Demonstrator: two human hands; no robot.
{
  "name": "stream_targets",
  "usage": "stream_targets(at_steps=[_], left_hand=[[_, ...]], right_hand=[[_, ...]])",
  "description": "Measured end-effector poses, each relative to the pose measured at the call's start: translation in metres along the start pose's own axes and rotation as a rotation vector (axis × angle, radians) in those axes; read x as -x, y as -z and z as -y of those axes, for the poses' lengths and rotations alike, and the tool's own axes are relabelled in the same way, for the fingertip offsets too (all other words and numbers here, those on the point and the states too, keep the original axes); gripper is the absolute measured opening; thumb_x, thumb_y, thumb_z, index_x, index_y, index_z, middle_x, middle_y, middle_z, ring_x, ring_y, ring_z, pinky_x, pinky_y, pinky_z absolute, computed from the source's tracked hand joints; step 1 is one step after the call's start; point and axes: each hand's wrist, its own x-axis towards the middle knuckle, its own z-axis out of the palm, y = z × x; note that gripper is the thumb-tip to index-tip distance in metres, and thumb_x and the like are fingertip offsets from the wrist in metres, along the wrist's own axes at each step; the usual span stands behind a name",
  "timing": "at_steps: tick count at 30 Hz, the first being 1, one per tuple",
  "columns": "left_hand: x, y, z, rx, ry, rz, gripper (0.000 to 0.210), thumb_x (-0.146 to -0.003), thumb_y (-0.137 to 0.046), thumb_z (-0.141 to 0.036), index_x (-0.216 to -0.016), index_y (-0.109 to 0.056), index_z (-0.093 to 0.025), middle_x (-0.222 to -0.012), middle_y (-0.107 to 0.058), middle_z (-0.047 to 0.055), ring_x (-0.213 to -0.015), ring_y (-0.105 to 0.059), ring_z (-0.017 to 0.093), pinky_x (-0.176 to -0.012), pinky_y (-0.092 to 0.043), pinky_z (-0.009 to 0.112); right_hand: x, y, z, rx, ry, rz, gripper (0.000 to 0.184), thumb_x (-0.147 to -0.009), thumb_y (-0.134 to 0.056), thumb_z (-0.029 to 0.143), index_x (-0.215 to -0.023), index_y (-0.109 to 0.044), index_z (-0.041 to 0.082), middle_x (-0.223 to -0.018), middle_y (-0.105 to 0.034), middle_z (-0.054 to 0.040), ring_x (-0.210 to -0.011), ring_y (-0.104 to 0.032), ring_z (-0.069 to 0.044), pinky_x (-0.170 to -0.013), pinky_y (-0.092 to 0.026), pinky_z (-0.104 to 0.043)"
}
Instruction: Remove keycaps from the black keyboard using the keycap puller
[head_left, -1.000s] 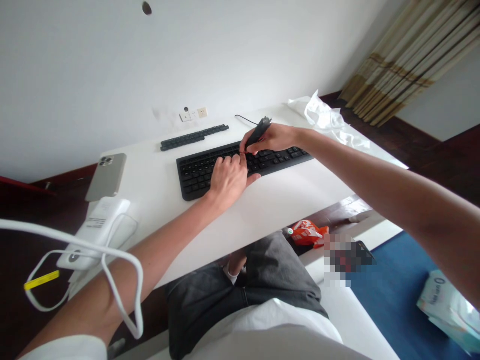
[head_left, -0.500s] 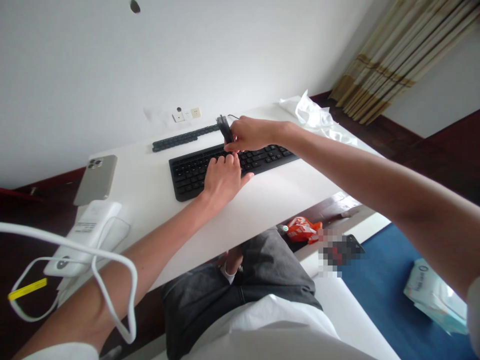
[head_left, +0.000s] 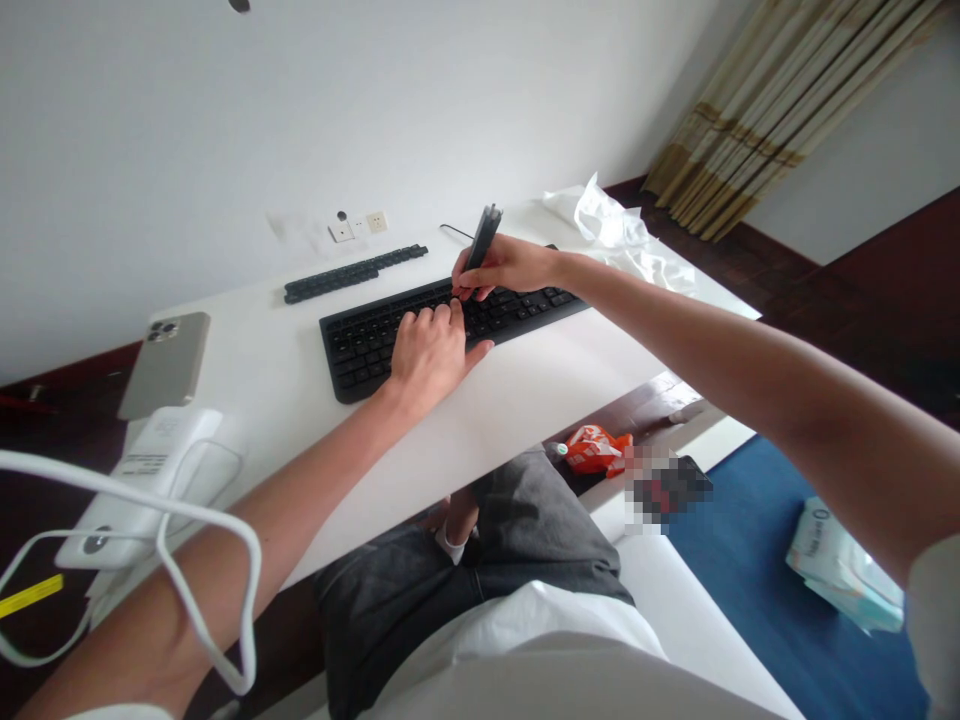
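Keyboard (head_left: 450,315), black, lies on a white desk (head_left: 540,385) near the wall. The left hand (head_left: 427,350) rests flat on its keys, fingers loose, gripping nothing. The right hand (head_left: 510,268) pinches a dark tool (head_left: 480,238), its tip down at the keys just beside the left fingertips.

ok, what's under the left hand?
The left hand rests palm-down on the black keyboard, fingers on the keys. The keys beneath it are covered. The right hand holds a dark tool tip-down beside its fingertips.
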Motion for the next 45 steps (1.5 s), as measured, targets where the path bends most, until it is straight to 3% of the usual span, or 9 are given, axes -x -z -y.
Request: stream_targets(at_steps=[5,13,18,26,31,35,40,43,45], left_hand=[[0.0,0.0,0.0,0.019,-0.001,-0.006,0.075,-0.102,-0.044,-0.059,-0.149,-0.049,-0.001,-0.116,-0.068,0.023,-0.109,-0.061,0.036,-0.092,-0.039,0.044],[0.001,0.003,-0.003,-0.03,0.013,0.026,0.076,-0.103,-0.041,-0.062,-0.148,-0.049,-0.002,-0.119,-0.068,0.022,-0.107,-0.061,0.034,-0.093,-0.039,0.043],[0.002,0.003,-0.003,-0.026,0.009,0.025,0.083,-0.1,-0.047,-0.065,-0.152,-0.044,-0.002,-0.119,-0.067,0.022,-0.108,-0.06,0.035,-0.092,-0.039,0.044],[0.002,0.002,-0.002,0.018,0.007,0.005,0.076,-0.098,-0.055,-0.061,-0.147,-0.05,-0.003,-0.113,-0.068,0.02,-0.104,-0.06,0.033,-0.09,-0.039,0.043],[0.002,0.004,-0.003,0.045,0.024,0.015,0.08,-0.097,-0.057,-0.061,-0.153,-0.045,-0.005,-0.117,-0.068,0.02,-0.106,-0.059,0.033,-0.091,-0.04,0.044],[0.001,0.006,-0.002,0.066,0.029,0.034,0.081,-0.096,-0.058,-0.062,-0.152,-0.047,-0.006,-0.117,-0.069,0.021,-0.107,-0.061,0.033,-0.091,-0.041,0.043],[-0.004,0.008,0.006,0.107,0.009,0.06,0.086,-0.093,-0.063,-0.064,-0.152,-0.047,-0.003,-0.115,-0.071,0.021,-0.106,-0.065,0.033,-0.091,-0.044,0.042],[-0.008,0.01,0.012,0.149,-0.001,0.087,0.08,-0.094,-0.063,-0.061,-0.15,-0.049,-0.005,-0.114,-0.073,0.019,-0.106,-0.068,0.032,-0.091,-0.047,0.04],[-0.011,0.012,0.017,0.203,0.004,0.102,0.069,-0.098,-0.06,-0.055,-0.148,-0.052,-0.009,-0.112,-0.075,0.015,-0.104,-0.07,0.03,-0.088,-0.049,0.038]], right_hand=[[0.005,-0.003,0.001,0.081,0.042,-0.068,0.025,-0.085,-0.08,0.037,-0.098,-0.072,0.017,-0.085,-0.075,-0.0029,-0.084,-0.07,-0.018,-0.075,-0.061,-0.03],[-0.019,0.005,0.017,0.394,0.05,0.075,0.022,-0.08,-0.084,0.034,-0.093,-0.077,0.017,-0.078,-0.073,-0.0005,-0.088,-0.071,-0.021,-0.077,-0.056,-0.032],[-0.028,0.009,0.017,0.272,0.012,0.096,0.022,-0.079,-0.085,0.036,-0.086,-0.077,0.017,-0.075,-0.073,-0.0027,-0.08,-0.072,-0.021,-0.072,-0.059,-0.032],[0.004,0.002,0.015,-0.07,-0.092,0.053,0.025,-0.083,-0.079,0.04,-0.094,-0.075,0.019,-0.094,-0.078,-0.0053,-0.094,-0.073,-0.022,-0.08,-0.063,-0.033],[0.015,0.004,0.01,-0.156,-0.053,0.023,0.021,-0.082,-0.079,0.037,-0.094,-0.077,0.02,-0.097,-0.078,-0.0047,-0.093,-0.072,-0.021,-0.08,-0.062,-0.033],[-0.005,0.004,0.01,-0.109,-0.001,0.02,0.026,-0.085,-0.078,0.041,-0.095,-0.077,0.017,-0.094,-0.079,-0.0071,-0.088,-0.073,-0.022,-0.076,-0.06,-0.033],[-0.044,-0.002,0.001,0.042,0.085,-0.236,0.026,-0.089,-0.073,0.041,-0.094,-0.075,0.016,-0.093,-0.079,-0.0085,-0.082,-0.072,-0.021,-0.073,-0.057,-0.031],[-0.047,-0.007,-0.016,0.028,0.098,-0.48,0.03,-0.094,-0.065,0.045,-0.091,-0.073,0.016,-0.094,-0.078,-0.0093,-0.082,-0.072,-0.021,-0.072,-0.057,-0.031],[-0.043,-0.009,-0.028,0.004,0.076,-0.524,0.035,-0.093,-0.065,0.05,-0.087,-0.072,0.017,-0.09,-0.078,-0.0088,-0.076,-0.071,-0.019,-0.071,-0.057,-0.03]])
